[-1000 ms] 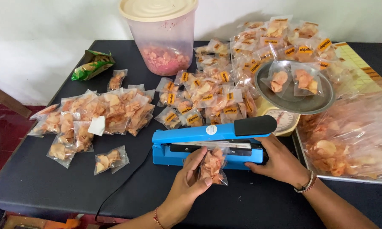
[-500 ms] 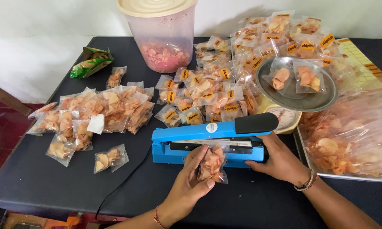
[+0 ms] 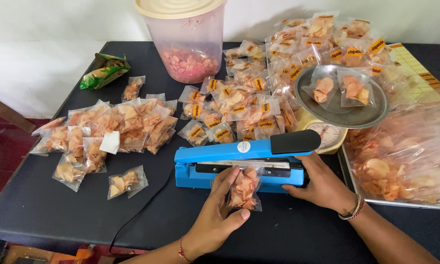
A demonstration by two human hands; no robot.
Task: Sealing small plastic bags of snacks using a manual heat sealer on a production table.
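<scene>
Our left hand point(image 3: 215, 220) pinches a small chip bag point(image 3: 243, 189), its top on the blue heat sealer point(image 3: 239, 164) bar so it can close. Our right hand point(image 3: 322, 186) rests loose beside the sealer, steadying it.

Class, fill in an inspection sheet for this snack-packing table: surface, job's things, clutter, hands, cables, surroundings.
Surface: black table, mostly covered.
Job's things: blue heat sealer, arm raised; small chip bag with its top at the sealing bar.
Clutter: unlabelled bags at left, labelled bags at centre, lidded tub, green packet, kitchen scale holding two bags, tray of chips.
Hands: left hand holds the bag; right hand rests against the sealer.
Cables: black cord runs off the front edge.
Surroundings: white wall.
</scene>
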